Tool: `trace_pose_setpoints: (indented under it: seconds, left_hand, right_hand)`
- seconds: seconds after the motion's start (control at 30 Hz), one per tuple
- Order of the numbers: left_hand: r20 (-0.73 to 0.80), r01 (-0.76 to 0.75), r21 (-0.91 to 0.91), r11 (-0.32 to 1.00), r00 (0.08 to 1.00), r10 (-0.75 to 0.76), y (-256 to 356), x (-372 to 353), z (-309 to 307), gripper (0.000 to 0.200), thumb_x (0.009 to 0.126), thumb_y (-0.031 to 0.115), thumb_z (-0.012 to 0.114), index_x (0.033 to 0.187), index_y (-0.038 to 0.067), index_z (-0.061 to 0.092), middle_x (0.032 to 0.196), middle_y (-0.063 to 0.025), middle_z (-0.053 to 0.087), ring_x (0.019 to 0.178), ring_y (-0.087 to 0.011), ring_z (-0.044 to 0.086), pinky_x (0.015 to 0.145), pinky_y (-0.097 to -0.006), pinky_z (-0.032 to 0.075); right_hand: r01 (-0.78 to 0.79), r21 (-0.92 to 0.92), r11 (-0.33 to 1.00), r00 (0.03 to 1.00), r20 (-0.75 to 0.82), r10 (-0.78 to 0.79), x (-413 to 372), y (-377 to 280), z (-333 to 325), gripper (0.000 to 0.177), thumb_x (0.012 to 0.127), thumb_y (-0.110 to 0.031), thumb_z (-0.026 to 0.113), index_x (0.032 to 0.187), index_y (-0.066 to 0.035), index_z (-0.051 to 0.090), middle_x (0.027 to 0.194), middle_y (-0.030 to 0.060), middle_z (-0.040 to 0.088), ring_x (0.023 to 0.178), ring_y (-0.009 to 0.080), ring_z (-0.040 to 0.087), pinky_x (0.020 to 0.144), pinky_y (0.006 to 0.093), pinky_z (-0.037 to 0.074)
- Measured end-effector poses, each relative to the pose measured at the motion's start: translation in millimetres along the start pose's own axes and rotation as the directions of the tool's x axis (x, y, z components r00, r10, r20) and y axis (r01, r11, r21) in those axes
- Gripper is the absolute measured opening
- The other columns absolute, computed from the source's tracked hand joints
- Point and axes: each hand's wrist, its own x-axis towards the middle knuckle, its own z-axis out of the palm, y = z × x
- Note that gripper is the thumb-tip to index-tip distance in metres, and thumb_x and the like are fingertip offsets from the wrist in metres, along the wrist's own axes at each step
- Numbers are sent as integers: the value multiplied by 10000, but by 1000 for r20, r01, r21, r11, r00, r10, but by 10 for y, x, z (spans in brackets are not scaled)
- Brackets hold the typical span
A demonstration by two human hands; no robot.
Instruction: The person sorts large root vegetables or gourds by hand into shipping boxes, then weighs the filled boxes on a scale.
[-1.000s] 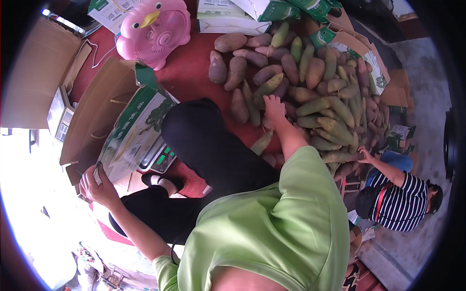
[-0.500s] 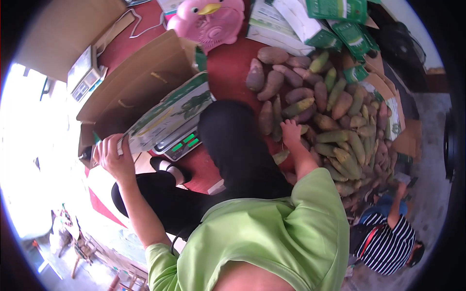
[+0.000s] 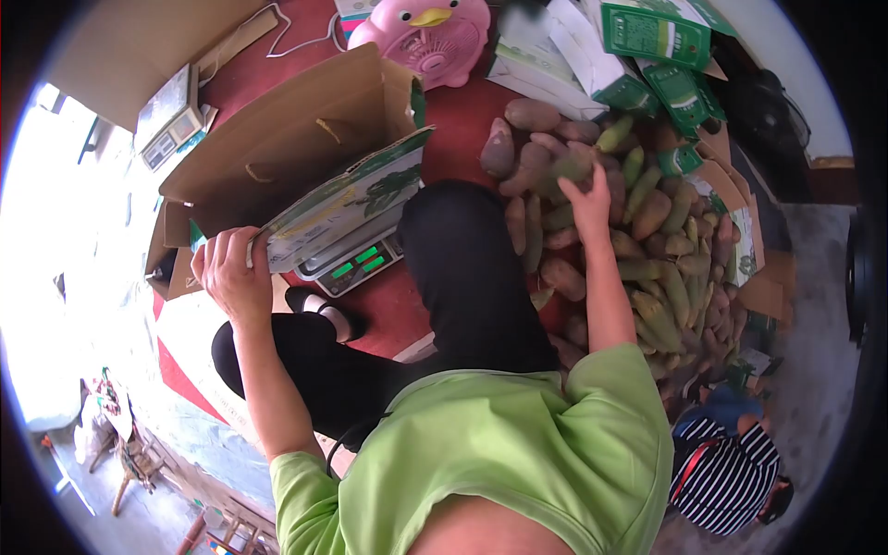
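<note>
My left hand (image 3: 236,273) is closed on the near edge of an open cardboard box (image 3: 356,190), whose near side has a green and white leaf print. The box rests on a digital scale (image 3: 356,264) with lit green digits. My right hand (image 3: 592,203) is over the heap, fingers round a blurred greenish root vegetable (image 3: 572,165), thumb spread to the left. Around it lies a large heap of long root vegetables (image 3: 652,211), some pinkish brown and some green. What shows of the box's inside is bare brown card with two cord loops.
A pink duck-faced fan (image 3: 430,42) stands behind the box. Green packets (image 3: 657,32) and white cartons (image 3: 536,74) lie at the back right. Another scale (image 3: 171,120) sits at the back left. A person in a striped top (image 3: 726,476) is at the lower right.
My right hand has moved away from me, up over the heap, and now has a root vegetable in it. My left hand keeps its hold on the box. The view has shifted slightly.
</note>
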Motion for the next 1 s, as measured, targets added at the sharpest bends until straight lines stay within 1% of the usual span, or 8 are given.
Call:
trace_pose_setpoints:
  seconds: [0.1, 0.27, 0.3, 0.33, 0.37, 0.53, 0.8, 1.0]
  left_hand:
    - [-10, 3, 3, 1000, 1000, -3, 2, -5, 7, 86, 741, 139, 679, 798, 114, 619, 811, -9, 616, 829, -203, 574, 852, -352, 359]
    - [-23, -50, 19, 999, 998, 51, -28, -20, 24, 84, 758, 150, 669, 818, 115, 621, 824, -8, 623, 825, -206, 576, 833, -345, 367]
    - [-43, -75, 26, 997, 996, 76, -35, -26, 30, 89, 766, 159, 665, 827, 110, 623, 831, -6, 628, 825, -202, 578, 824, -340, 373]
    - [-42, -70, 44, 997, 997, 72, -31, -38, 42, 93, 771, 166, 665, 831, 108, 624, 834, -5, 631, 821, -201, 580, 817, -337, 376]
    - [-41, -66, 66, 996, 997, 69, -36, -46, 48, 98, 776, 173, 664, 836, 106, 624, 836, -4, 633, 817, -199, 582, 809, -333, 378]
    - [-11, -76, 75, 994, 997, 77, -75, -75, 76, 109, 799, 196, 653, 851, 105, 627, 829, -9, 636, 797, -194, 591, 788, -333, 385]
    - [-42, -104, 90, 990, 993, 108, -157, -98, 92, 97, 804, 188, 646, 863, 112, 629, 828, -2, 631, 794, -201, 593, 792, -345, 400]
    - [-34, -132, 92, 987, 990, 135, -10, -78, 90, 98, 812, 196, 640, 846, 106, 623, 829, -2, 632, 795, -203, 593, 788, -343, 400]
  right_hand:
    - [169, 301, 938, 986, -40, -165, 135, -1014, 372, 524, 754, 36, 647, 1226, 24, 421, 1065, 89, 593, 1007, 155, 565, 869, 308, 465]
    - [514, 394, 762, 825, 14, -564, 221, -2097, 978, 466, 739, -43, 724, 1125, 0, 467, 1024, 70, 568, 871, 138, 583, 762, 280, 493]
    - [768, 13, 641, 641, -37, -767, 260, -2178, 1052, 525, 649, -92, 764, 1110, -27, 520, 1000, 75, 613, 911, 211, 598, 810, 326, 479]
    - [427, 416, 803, 838, 153, -524, 232, -2182, 1285, 568, 595, -141, 790, 1093, -42, 535, 980, 83, 607, 887, 234, 592, 801, 348, 470]
    - [548, 382, 744, 791, 54, -610, 175, -2241, 1482, 551, 596, -174, 794, 1073, -53, 546, 974, 93, 604, 895, 255, 589, 815, 366, 461]
    - [712, -267, 650, 692, 430, -581, -125, -2168, 2146, 510, 676, -324, 739, 1100, -110, 555, 960, 72, 583, 935, 248, 574, 773, 410, 398]
    - [621, -39, 783, 783, 86, -616, -123, -1574, 1504, 244, 686, -169, 720, 893, -71, 637, 832, 93, 621, 797, 289, 605, 701, 394, 483]
    - [151, -608, 779, 987, 43, -158, -356, -93, 244, 239, 726, -237, 670, 922, -104, 634, 923, 112, 600, 928, 310, 573, 775, 409, 472]
